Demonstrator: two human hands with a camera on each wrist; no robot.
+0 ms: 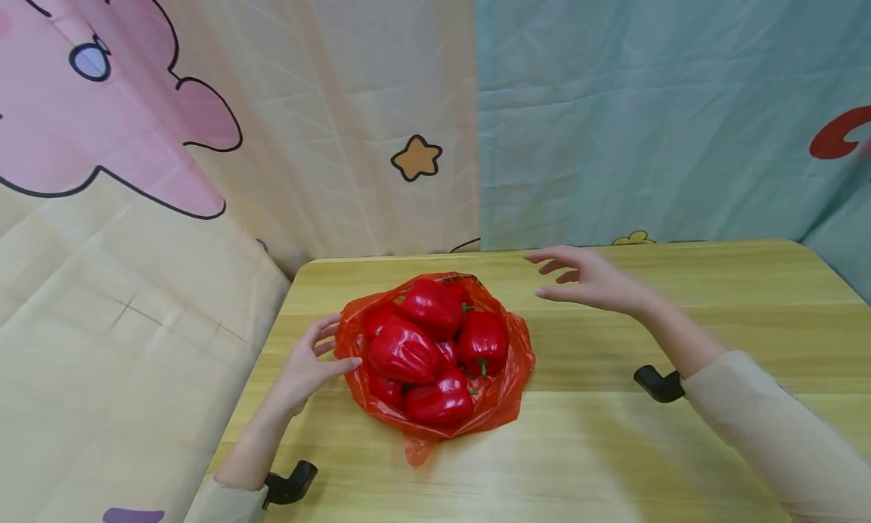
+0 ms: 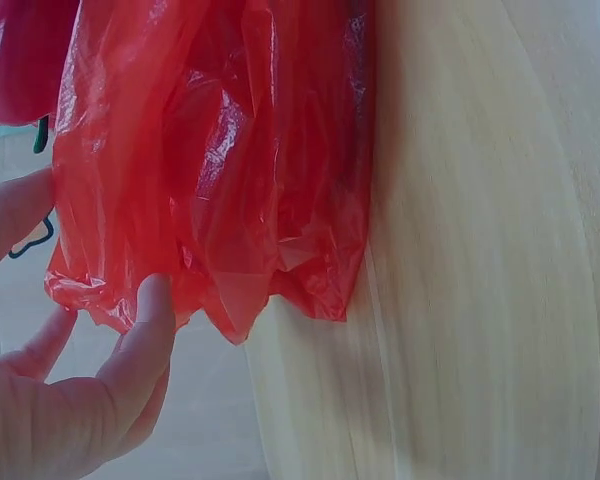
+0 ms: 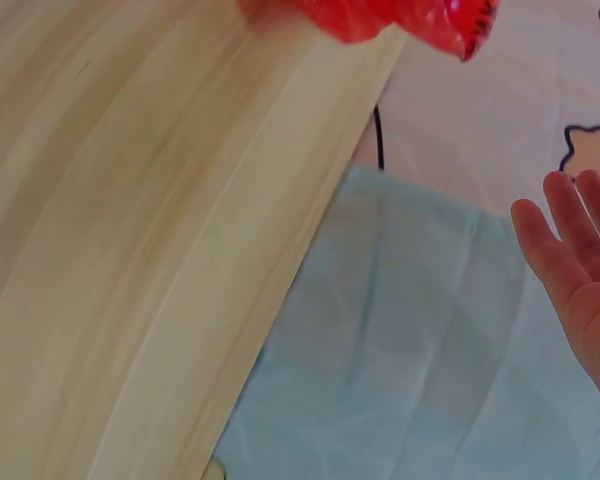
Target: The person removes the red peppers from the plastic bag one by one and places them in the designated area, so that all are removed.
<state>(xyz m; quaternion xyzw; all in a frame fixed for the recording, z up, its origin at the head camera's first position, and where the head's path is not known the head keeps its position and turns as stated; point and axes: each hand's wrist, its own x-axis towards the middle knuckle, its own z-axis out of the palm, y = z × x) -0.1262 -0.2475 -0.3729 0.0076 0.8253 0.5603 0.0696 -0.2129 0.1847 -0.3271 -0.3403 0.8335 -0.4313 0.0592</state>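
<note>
- Red plastic bag (image 1: pixel 519 394): stands on the left part of the table, its mouth open upward and its crumpled rim spread outward; a loose tip of film points toward the wearer.
- Red bell peppers (image 1: pixel 404 349): several, glossy, heaped inside the bag; green stems (image 1: pixel 484 368) show on some of them.
- Left hand (image 1: pixel 306 366): at the left side of the bag, open, thumb and fingers standing apart about the rim; in the left wrist view a fingertip overlaps the outer film.
- Right hand (image 1: pixel 588 281): raised to the right of the bag and apart from it, open and holding nothing, fingers spread and slightly bent.
- Sleeves (image 1: pixel 769 425): pale beige, one on each forearm; a black wrist fitting (image 1: pixel 658 385) projects beside each cuff.
- Table (image 1: pixel 585 447): light, yellowish wood-grain top with rounded far corners.
- Curtain (image 1: pixel 612 130): hangs beyond the table, cream on the left and blue-green on the right, printed with an orange star (image 1: pixel 416 159) and, at far left, a pink cartoon figure (image 1: pixel 136 153).
</note>
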